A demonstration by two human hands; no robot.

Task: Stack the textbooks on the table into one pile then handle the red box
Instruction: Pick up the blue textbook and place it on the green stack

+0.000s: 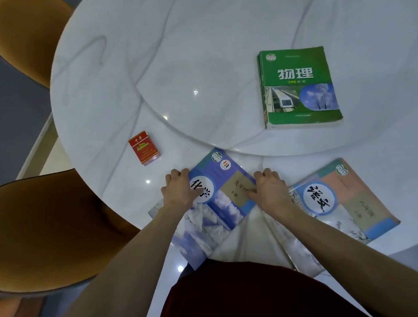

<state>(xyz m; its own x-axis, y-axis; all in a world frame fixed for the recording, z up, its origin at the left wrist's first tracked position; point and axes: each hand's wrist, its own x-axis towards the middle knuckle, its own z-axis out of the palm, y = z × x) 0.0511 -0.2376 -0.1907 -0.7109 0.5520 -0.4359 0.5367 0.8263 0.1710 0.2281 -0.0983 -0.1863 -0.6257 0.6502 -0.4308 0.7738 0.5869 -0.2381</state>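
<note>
Blue textbook (220, 197) is gripped at its side edges by left hand (179, 188) and right hand (269, 187), fingers curled.

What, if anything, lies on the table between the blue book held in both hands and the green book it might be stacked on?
Nothing visible does. The left hand and right hand grip the blue book at the near edge; only bare white table shows between it and the green book. The red box and pink book lie off to the sides.

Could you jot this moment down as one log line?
stage: stacking begun | both hands: left, right gripping blue chemistry textbook | green physics textbook, pink textbook unstacked | red box untouched
</note>
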